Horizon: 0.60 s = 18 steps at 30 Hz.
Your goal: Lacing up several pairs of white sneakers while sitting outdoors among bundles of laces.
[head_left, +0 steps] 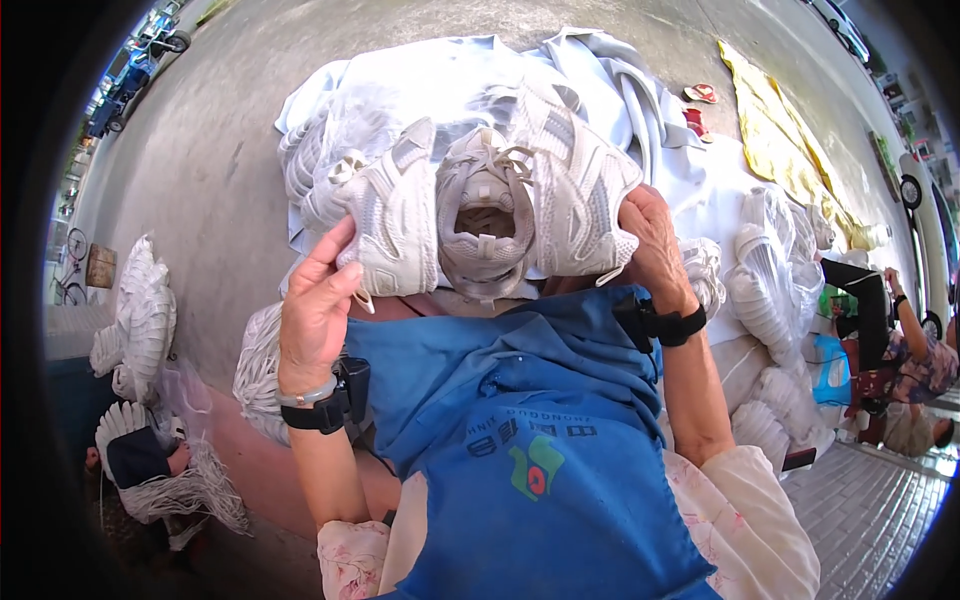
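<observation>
Three white sneakers are pressed side by side between the two hands, just above a blue apron (520, 440) and in front of a heap of white cloth (560, 70) on the concrete ground. The left hand (318, 310) lies flat against the outer side of the left sneaker (385, 215), fingers stretched upward along it, while the right hand (655, 245) curls its fingers over the outer edge of the right sneaker (575, 190). The middle sneaker (485, 225), opening toward the camera, is wedged between the other two, touched by neither hand.
</observation>
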{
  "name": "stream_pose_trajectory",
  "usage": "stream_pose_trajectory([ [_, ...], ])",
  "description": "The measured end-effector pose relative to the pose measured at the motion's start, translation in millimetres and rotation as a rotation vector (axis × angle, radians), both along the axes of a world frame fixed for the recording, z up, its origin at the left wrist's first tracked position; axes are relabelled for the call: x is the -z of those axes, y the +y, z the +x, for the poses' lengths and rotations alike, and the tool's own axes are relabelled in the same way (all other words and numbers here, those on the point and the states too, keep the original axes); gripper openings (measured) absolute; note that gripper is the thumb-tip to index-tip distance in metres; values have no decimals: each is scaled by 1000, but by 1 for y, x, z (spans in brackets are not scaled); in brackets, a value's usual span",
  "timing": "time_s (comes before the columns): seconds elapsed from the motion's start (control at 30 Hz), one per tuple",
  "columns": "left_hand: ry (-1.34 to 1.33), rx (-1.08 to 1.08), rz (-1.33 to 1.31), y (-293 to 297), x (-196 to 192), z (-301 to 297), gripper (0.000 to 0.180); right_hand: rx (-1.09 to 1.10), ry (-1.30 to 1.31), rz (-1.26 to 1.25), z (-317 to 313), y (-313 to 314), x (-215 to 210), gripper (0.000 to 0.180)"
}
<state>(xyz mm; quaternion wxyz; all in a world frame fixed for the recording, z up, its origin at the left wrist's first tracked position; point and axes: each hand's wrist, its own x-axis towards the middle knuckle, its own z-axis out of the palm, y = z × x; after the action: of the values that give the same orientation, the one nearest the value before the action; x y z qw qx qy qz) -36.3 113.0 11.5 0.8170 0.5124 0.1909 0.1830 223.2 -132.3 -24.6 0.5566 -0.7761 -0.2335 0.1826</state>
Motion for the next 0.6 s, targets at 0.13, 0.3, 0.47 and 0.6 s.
stream_pose_trajectory([
  [0.13,172,111,556,-32,-28,14,45,38,119,124,1,-5,-9,26],
  [0.3,149,271,1269,-73,-30,57,38,71,299,331,0,-10,-9,31],
  [0.47,230,79,1434,-91,12,71,40,65,295,432,10,-18,4,29],
  [0.6,178,-39,1532,-92,17,71,36,-45,8,172,20,-32,5,28],
])
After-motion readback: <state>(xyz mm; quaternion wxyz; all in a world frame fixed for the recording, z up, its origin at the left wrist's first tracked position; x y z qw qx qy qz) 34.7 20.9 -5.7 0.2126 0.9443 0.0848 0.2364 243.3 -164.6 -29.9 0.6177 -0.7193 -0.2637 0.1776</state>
